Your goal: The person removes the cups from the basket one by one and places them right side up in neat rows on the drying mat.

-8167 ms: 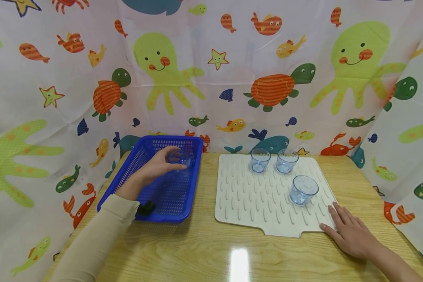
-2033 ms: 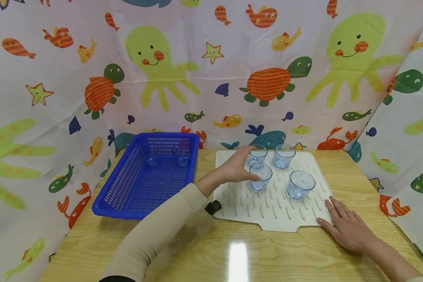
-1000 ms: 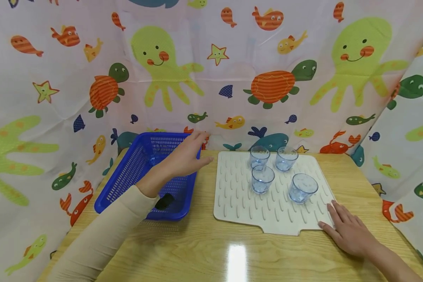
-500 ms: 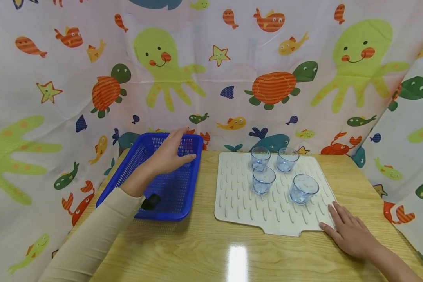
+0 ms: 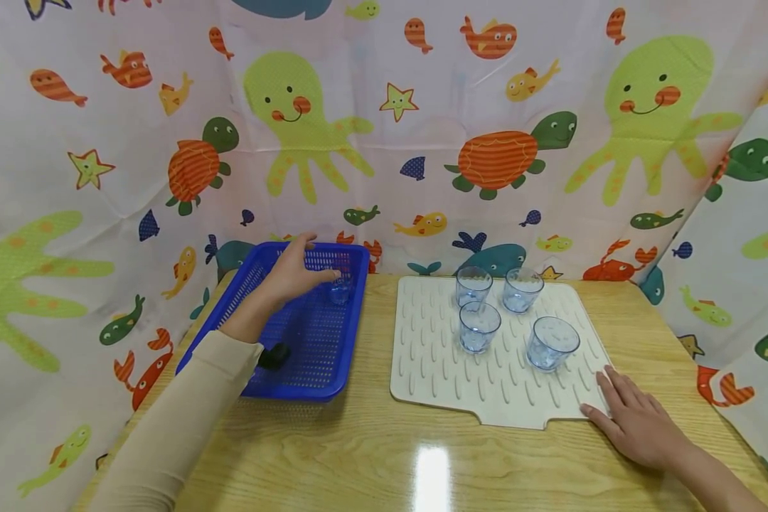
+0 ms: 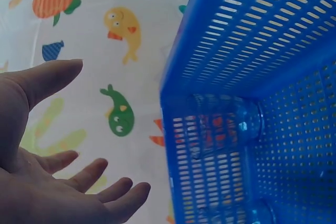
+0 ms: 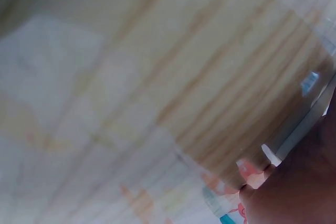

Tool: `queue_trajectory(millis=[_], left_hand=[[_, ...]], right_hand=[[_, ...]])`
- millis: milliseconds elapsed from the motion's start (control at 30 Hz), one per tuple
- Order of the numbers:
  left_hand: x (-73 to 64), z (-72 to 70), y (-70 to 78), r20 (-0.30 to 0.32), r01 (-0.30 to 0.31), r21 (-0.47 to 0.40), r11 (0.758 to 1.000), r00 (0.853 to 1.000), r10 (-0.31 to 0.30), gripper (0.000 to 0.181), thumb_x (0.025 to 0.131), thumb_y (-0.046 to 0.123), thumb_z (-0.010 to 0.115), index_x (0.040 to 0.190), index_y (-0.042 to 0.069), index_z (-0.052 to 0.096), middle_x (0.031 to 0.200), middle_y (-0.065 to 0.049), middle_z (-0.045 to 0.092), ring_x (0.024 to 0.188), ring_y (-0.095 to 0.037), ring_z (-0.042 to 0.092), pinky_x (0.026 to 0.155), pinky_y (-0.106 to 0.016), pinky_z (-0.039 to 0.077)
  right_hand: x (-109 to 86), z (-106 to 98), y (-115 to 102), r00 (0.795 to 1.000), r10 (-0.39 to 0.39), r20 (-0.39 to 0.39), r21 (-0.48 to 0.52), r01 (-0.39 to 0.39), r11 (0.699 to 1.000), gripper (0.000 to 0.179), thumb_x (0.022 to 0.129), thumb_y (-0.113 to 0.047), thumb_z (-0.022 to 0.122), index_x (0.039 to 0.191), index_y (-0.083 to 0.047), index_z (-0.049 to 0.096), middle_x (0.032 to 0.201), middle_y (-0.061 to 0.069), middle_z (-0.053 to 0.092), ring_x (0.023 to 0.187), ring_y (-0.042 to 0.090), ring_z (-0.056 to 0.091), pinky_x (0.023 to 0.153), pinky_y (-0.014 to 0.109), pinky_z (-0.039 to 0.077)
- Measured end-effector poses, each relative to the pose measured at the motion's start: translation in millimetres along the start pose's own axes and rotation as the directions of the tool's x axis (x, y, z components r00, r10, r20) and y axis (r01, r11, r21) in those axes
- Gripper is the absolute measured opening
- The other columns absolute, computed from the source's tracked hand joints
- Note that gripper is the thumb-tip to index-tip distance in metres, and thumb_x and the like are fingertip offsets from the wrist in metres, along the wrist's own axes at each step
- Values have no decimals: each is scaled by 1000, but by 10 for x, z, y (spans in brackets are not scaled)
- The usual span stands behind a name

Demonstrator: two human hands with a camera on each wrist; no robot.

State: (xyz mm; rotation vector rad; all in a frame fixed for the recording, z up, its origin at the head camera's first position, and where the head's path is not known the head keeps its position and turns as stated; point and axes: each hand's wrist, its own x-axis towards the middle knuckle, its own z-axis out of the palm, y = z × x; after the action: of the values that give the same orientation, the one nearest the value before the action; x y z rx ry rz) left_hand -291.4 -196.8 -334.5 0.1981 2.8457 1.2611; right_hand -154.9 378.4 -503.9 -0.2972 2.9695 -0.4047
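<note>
My left hand (image 5: 288, 274) hovers over the back of a blue plastic basket (image 5: 345, 363), thumb and fingers spread apart and holding nothing. Just beyond its thumb stands a clear bluish glass (image 5: 340, 290) in the basket's back right corner. The left wrist view shows this glass (image 6: 231, 124) upright against the perforated wall, with part of a second glass (image 6: 261, 212) beside it. On a white ridged draining mat (image 5: 435, 370) stand several more glasses (image 5: 479, 328), all upright. My right hand (image 5: 636, 419) lies flat, its fingertips at the mat's right edge.
A wooden table (image 5: 358, 455) carries the basket on the left and the mat on the right. A curtain with sea animals (image 5: 397, 178) closes off the back and both sides. The basket's raised rim surrounds its glasses.
My left hand took a glass from the basket, set it on the mat's front left among the others, let go, and came back empty over the basket. My right hand stayed put.
</note>
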Motion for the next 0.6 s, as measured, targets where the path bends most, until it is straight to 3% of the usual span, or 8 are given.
queue_trajectory(millis=[333, 600], left_hand=[[164, 93, -119, -44, 118, -150, 982, 991, -126, 98, 92, 28, 78, 163, 9, 14, 163, -21, 26, 150, -43, 25, 117, -60, 32], [286, 205, -220, -77, 156, -204, 966, 982, -175, 97, 90, 23, 79, 162, 8, 15, 163, -22, 26, 149, -43, 27, 118, -58, 31]], right_hand=[[6, 10, 7, 1000, -1, -3, 2, 1, 1000, 87, 106, -54, 46, 156, 12, 22, 159, 39, 16, 141, 63, 17, 104, 82, 13], [0, -3, 3, 1000, 0, -5, 2, 0, 1000, 87, 105, -54, 47, 156, 13, 23, 159, 40, 17, 141, 63, 18, 104, 82, 14]])
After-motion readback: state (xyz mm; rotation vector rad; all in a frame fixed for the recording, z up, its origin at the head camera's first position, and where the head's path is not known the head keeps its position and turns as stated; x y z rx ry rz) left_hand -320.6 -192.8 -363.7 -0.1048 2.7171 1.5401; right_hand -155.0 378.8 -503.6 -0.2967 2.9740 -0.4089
